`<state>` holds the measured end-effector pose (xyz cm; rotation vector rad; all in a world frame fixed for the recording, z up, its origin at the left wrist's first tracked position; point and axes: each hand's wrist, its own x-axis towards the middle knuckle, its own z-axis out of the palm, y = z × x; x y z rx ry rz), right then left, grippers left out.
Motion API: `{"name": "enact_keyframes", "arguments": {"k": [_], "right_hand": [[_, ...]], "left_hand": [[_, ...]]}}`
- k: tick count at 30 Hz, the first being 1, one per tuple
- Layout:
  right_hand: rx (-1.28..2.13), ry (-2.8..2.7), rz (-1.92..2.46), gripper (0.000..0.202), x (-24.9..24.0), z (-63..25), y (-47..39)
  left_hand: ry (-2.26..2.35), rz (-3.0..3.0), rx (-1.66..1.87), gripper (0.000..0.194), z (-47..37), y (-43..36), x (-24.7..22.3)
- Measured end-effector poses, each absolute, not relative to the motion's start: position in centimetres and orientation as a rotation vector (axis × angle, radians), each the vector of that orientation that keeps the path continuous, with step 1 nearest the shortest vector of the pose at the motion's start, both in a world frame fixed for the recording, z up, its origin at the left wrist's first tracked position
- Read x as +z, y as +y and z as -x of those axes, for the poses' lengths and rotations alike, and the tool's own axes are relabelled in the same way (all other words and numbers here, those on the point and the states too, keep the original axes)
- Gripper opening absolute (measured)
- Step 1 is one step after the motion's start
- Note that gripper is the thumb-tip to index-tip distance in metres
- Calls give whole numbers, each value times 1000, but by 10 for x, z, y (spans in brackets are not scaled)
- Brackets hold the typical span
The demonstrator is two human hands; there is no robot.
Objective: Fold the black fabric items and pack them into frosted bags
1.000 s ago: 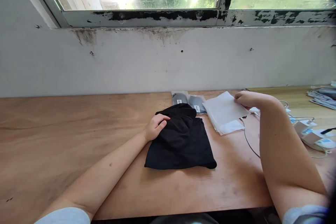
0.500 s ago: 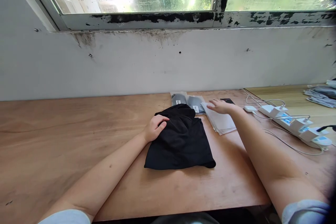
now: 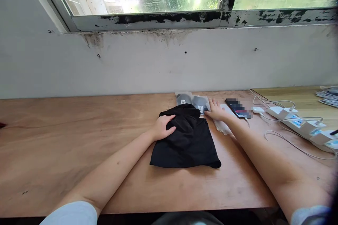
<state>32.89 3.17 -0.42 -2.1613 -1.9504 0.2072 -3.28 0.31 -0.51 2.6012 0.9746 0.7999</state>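
A black cloth garment point(image 3: 185, 144) lies folded on the wooden table point(image 3: 79, 140). My left hand point(image 3: 162, 127) rests on the garment's left edge, thumb and fingers apart. Beyond the garment's right side, my right hand point(image 3: 216, 110) lies with spread fingers over a stack of whitish translucent bags point(image 3: 222, 126), covering part of it. Just behind the garment are two packed bags with dark contents and white labels, the left packed bag point(image 3: 182, 97) and the right packed bag point(image 3: 201, 102).
A phone point(image 3: 236, 108) lies right of the bags with a cable attached. Farther right sit a white power strip point(image 3: 301, 126) with plugs and loose cables point(image 3: 293, 146). More grey packets point(image 3: 329, 95) lie at the far right. A wall point(image 3: 132, 66) with a window stands behind.
My right hand has shifted left and down onto the bags, uncovering the phone. My left hand stays on the garment, its thumb and fingers a bit wider apart. The view has turned slightly.
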Motion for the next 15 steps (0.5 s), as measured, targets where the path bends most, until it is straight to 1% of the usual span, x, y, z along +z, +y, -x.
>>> {"name": "enact_keyframes", "arguments": {"k": [2,4,6,8,11,13,15], "right_hand": [[-14,-1958,1916,83,0,-319,32],[-136,-1959,1634,64,5,-306,29],[-98,-1998,1393,43,11,-290,22],[58,-2078,1219,29,16,-273,12],[384,-2141,1093,19,23,-253,-3],[615,-2129,1036,18,27,-244,-10],[863,-2077,971,27,31,-237,-17]], "left_hand": [[981,-2607,737,45,30,4,-4],[981,-2598,700,30,28,4,0],[976,-2565,715,19,25,2,5],[965,-2478,804,16,23,1,11],[966,-2218,1025,21,21,1,15],[945,-1998,1162,26,20,2,15],[907,-1798,1245,30,17,3,14]]}}
